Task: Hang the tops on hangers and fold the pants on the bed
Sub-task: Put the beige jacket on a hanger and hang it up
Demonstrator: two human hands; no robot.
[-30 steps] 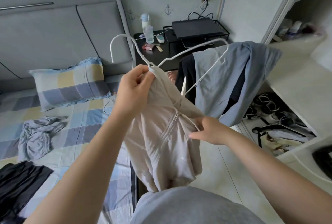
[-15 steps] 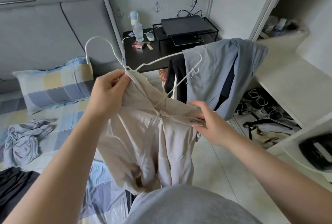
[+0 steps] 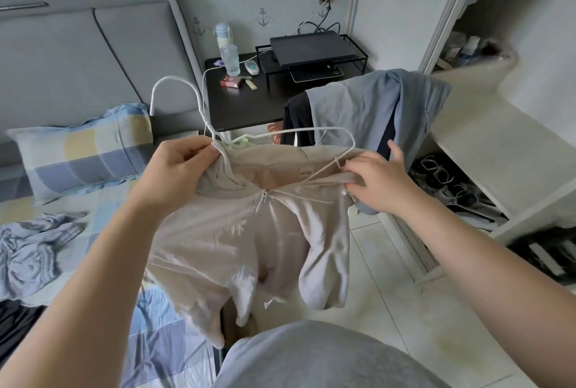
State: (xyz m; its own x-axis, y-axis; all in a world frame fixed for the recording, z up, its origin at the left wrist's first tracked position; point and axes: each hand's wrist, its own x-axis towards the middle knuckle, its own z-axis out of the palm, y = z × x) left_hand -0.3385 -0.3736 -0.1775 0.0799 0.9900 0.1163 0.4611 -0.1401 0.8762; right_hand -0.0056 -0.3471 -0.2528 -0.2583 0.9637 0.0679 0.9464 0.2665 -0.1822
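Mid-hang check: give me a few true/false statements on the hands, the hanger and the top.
1. The left hand pinches the hanger at its neck. True.
2. The right hand is empty. False: it holds the top at the shoulder, by the hanger's end.
3. The top lies flat on the bed. False: it hangs in the air between the hands.
4. A crumpled grey garment lies on the bed. True.

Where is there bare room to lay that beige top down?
Bare sheet lies between the pillow and the crumpled grey garment. The nightstand's front edge is also free. Crowded: its back, with bottles and rack.
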